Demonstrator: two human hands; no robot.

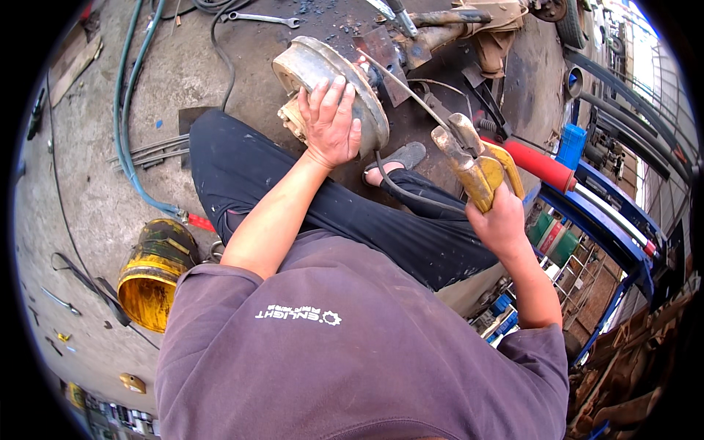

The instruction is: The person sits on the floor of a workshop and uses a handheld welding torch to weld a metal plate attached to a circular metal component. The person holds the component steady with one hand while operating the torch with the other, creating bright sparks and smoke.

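Note:
My left hand lies open on the side of a worn round metal drum, fingers stretched out over its wall. Closed around the handle of a yellow welding electrode holder is my right hand. A thin welding rod is clamped in the holder's worn jaws. It slants up and left to beside the drum's far side, close to a rusty metal plate; I cannot tell whether its tip touches anything. A dark cable runs across my leg toward the holder.
A rusty axle-like assembly lies beyond the drum. Blue hoses, a wrench and loose metal rods are on the concrete floor. At left lies a yellow bucket. A red cylinder and blue frame stand right.

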